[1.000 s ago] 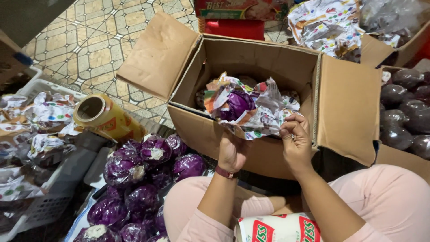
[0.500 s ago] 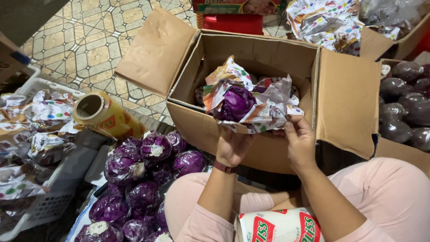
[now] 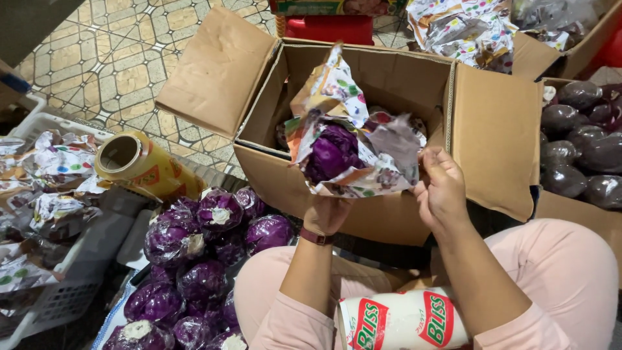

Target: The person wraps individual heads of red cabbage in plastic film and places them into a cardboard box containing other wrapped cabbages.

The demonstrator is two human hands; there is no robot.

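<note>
Her left hand (image 3: 327, 214) cups the cabbage (image 3: 332, 152) from beneath over the box (image 3: 389, 214), right hand (image 3: 442, 188) pinching its loose paper (image 3: 395, 142), which looks thin enough to tear.

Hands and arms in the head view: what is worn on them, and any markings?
Both hands are bare, without gloves. The left hand has a thin dark red band around its wrist. The right hand wears nothing visible. Pink sleeves show at the bottom edge.
</note>
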